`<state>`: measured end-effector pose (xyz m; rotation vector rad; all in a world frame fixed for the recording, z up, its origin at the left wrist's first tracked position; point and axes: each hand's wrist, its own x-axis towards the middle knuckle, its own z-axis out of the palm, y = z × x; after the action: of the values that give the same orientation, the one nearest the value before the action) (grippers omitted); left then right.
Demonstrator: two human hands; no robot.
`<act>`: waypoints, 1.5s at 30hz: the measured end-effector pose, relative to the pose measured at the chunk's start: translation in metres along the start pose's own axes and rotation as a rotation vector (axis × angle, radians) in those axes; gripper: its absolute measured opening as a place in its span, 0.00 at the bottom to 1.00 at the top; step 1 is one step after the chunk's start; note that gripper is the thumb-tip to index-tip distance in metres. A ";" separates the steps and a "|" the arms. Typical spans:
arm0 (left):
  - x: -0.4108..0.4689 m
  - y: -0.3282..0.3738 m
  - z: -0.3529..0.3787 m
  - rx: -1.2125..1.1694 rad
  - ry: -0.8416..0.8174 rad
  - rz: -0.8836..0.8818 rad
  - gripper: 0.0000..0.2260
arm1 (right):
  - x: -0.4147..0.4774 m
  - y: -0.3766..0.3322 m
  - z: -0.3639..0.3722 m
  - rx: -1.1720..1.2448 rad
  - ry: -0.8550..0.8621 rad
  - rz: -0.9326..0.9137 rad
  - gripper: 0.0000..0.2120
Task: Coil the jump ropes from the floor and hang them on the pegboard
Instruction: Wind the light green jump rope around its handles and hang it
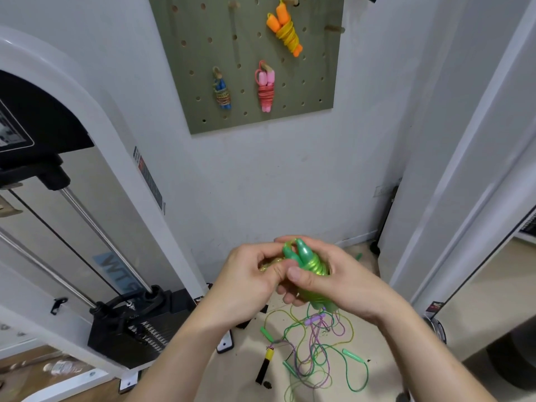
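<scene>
While the right hand (336, 278) wraps its grip round the upright green rope coil (307, 261) and the left hand (248, 275) pinches its side, the pegboard (246, 39) hangs high ahead.

The wall (261, 175) was white, scuffed and marked toward its base. The floor (249, 369) was pale beige with dark specks. A white-framed exercise machine (121, 158) stood at left, with chrome guide rods (104, 239) and a black weight stack (139, 332). A white door frame (452, 175) rose at right, a wall socket (382, 190) just beside it.
</scene>
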<state>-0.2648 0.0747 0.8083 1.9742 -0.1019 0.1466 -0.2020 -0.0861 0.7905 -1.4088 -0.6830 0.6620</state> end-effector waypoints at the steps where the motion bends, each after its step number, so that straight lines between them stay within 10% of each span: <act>1: 0.002 0.003 0.000 -0.099 0.004 0.001 0.06 | 0.002 0.000 0.005 0.064 0.026 -0.031 0.16; 15: -0.009 -0.010 0.004 -0.599 0.314 -0.164 0.05 | 0.011 0.009 0.010 0.370 0.219 -0.074 0.15; 27: -0.004 0.025 -0.019 -0.129 -0.037 0.016 0.03 | 0.013 0.015 0.023 0.365 0.134 -0.037 0.11; 35: 0.014 -0.010 0.001 -0.544 0.510 -0.155 0.04 | 0.023 0.021 0.040 0.165 0.447 -0.095 0.06; 41: 0.020 -0.017 0.013 -1.155 0.552 -0.268 0.16 | 0.028 0.027 0.052 0.092 0.552 -0.183 0.06; 45: 0.019 -0.017 0.015 -0.935 0.484 -0.142 0.14 | 0.027 0.023 0.049 0.136 0.514 -0.068 0.05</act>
<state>-0.2429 0.0681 0.7899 0.9728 0.2484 0.3973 -0.2226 -0.0330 0.7709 -1.3481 -0.2709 0.2651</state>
